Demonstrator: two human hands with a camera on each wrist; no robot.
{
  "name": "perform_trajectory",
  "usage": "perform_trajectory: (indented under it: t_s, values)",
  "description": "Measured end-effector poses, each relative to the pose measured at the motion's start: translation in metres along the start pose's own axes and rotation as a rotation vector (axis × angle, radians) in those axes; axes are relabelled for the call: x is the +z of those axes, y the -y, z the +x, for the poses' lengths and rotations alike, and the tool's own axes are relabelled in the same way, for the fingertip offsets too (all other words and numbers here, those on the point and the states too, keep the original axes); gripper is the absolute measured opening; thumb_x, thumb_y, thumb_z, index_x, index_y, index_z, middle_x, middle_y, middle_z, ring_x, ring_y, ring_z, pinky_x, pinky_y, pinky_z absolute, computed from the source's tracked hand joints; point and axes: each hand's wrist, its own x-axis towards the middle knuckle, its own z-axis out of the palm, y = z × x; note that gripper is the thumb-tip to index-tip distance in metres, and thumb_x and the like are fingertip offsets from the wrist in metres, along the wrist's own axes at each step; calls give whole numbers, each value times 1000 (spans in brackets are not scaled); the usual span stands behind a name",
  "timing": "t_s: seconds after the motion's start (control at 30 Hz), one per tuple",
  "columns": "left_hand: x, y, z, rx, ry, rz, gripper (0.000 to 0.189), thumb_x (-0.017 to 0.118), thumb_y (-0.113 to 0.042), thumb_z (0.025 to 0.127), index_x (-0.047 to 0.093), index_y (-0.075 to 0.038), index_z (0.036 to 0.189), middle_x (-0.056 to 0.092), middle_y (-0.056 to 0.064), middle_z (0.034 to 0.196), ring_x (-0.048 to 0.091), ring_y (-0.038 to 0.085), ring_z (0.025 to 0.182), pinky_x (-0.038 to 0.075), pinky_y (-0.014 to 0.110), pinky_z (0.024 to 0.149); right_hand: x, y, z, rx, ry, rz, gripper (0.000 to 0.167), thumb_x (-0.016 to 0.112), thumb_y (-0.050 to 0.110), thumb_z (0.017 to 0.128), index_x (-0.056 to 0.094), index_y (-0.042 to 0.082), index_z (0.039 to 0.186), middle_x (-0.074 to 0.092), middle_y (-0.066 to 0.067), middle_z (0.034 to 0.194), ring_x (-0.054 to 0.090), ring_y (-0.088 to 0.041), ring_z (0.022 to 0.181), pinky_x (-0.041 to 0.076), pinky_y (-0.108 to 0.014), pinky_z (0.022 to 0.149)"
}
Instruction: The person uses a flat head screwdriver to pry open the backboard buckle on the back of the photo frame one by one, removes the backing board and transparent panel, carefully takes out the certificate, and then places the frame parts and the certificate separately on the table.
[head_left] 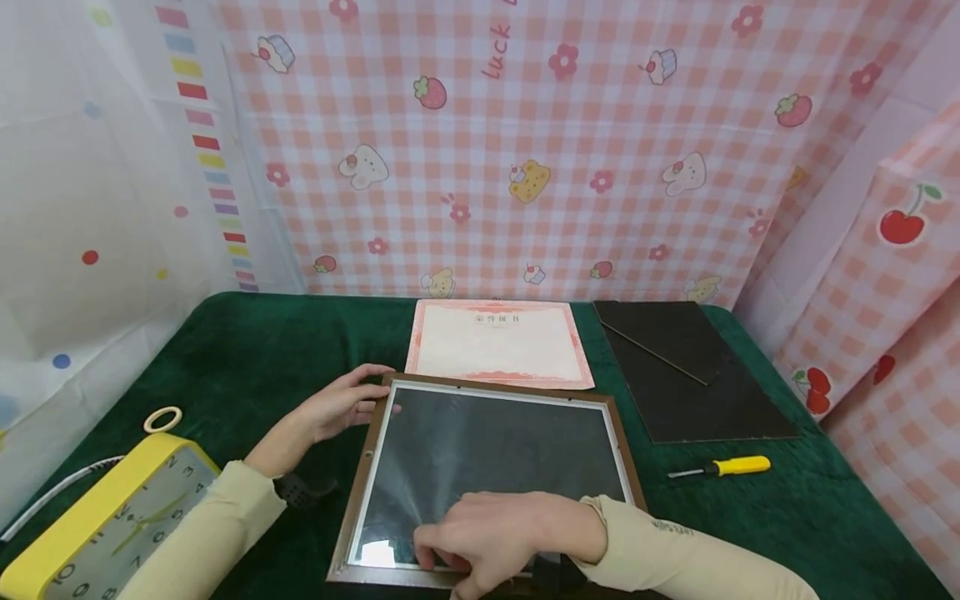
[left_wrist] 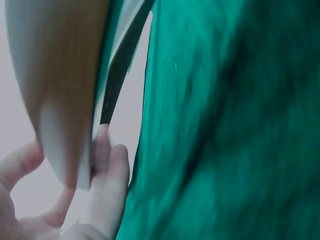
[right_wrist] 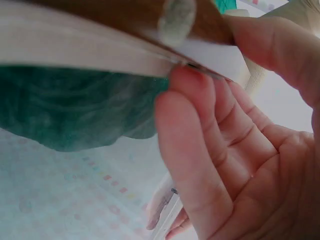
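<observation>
A brown wooden picture frame [head_left: 358, 500] with a pale inner lip and a clear pane [head_left: 517, 442] in it lies across the middle in the head view. My left hand [head_left: 337, 410] grips its far left corner; in the left wrist view the thumb and fingers [left_wrist: 116, 172] stand on either side of the wood. At the near edge, my right hand [head_left: 498, 533] pinches the rail, with the thumb [right_wrist: 270, 42] on the outer side and the fingertips on the inner side in the right wrist view. A bright reflection shows on the pane's near left corner.
Behind the frame lies a pink-bordered certificate [head_left: 498, 346]. To the right are a black backing board [head_left: 720, 408] with a thin diagonal strip and a yellow-handled screwdriver [head_left: 738, 466]. A yellow clock [head_left: 138, 467], a cable [head_left: 56, 496] and a small ring [head_left: 162, 419] sit left.
</observation>
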Motion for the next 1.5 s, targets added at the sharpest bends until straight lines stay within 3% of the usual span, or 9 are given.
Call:
perform_trajectory:
  t_s: [0.07,0.17,0.37,0.6,0.83,1.0,1.23,1.5]
  values:
    - [3,2,1,-17,-13,-130,46,51,-11,90,27,-4,129,53,16,107,59,27,91,43,42,83,0,1,0,4,-7,13,24,64,19,82,49,16,100,46,12,61,42,5,51,34,-9,51]
    - [7,6,2,-41,-33,-224,46,48,-8,91,26,-5,131,51,16,106,61,26,87,44,42,80,0,1,1,10,-9,39,24,64,17,82,50,16,100,46,11,62,43,4,52,34,-9,51]
    - [13,11,1,-42,-57,-292,45,42,-4,91,26,-7,132,38,21,118,61,25,84,45,41,78,2,-1,0,5,-7,52,24,64,15,81,49,15,101,46,11,63,42,4,52,35,-9,52]
    - [19,13,2,7,-28,-390,42,35,-2,91,23,-9,131,17,21,133,57,25,86,44,38,82,4,-2,0,30,-7,58,27,65,15,81,48,17,101,47,12,64,43,4,54,35,-9,52]
    - [19,13,2,-4,-36,-384,49,36,5,86,21,-8,131,18,23,130,59,24,81,46,37,78,-2,-6,-3,14,25,179,25,60,14,85,49,13,107,51,11,69,47,7,59,40,-9,57]
    - [17,10,2,-21,-12,-357,54,43,5,86,19,-9,133,34,23,118,61,23,81,46,38,78,-10,-11,-3,1,-70,197,22,55,18,88,52,11,109,52,11,70,48,7,58,41,-10,56]
    - [14,11,0,-22,37,-279,60,48,-1,87,13,-8,135,38,20,114,59,23,84,43,41,82,-20,-17,15,30,-276,60,33,54,20,89,52,12,120,50,12,67,44,5,56,37,-10,52]
    - [13,12,-1,-22,44,-218,61,49,-5,88,11,-7,135,47,16,106,61,24,84,43,42,81,-25,-7,45,90,-214,-96,42,50,29,90,44,20,131,46,11,59,41,0,50,30,-14,43]
